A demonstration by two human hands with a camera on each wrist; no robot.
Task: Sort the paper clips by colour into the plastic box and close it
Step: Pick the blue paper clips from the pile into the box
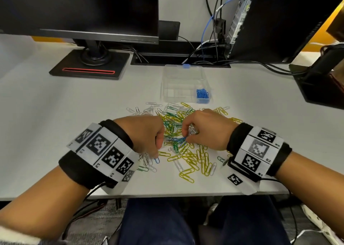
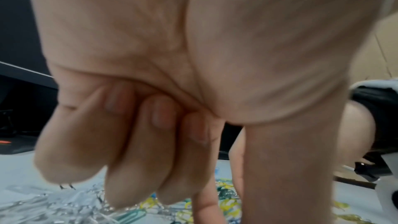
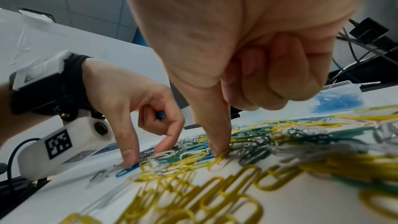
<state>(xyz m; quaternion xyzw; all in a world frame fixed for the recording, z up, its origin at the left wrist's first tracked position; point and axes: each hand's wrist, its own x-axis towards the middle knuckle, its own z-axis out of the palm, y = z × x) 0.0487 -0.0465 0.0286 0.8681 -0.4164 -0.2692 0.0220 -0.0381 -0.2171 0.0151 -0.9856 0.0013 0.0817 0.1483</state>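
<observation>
2 hands over mixed clip pile (image 1: 186, 148) on worktop (image 1: 74, 114) — left hand (image 1: 147, 135) holds blue clip (image 3: 160, 115) in curled fingers, right hand (image 1: 206, 129) pinches blue clips (image 1: 181, 140). Plastic box (image 1: 183, 80) open beyond pile. Lift slowly — shake tangled neighbours free.

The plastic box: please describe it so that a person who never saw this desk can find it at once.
On the white desk, look between the monitor stand and the computer tower. The plastic box lies open just beyond the loose paper clips. It alone is transparent, with blue paper clips in one corner compartment.
</observation>
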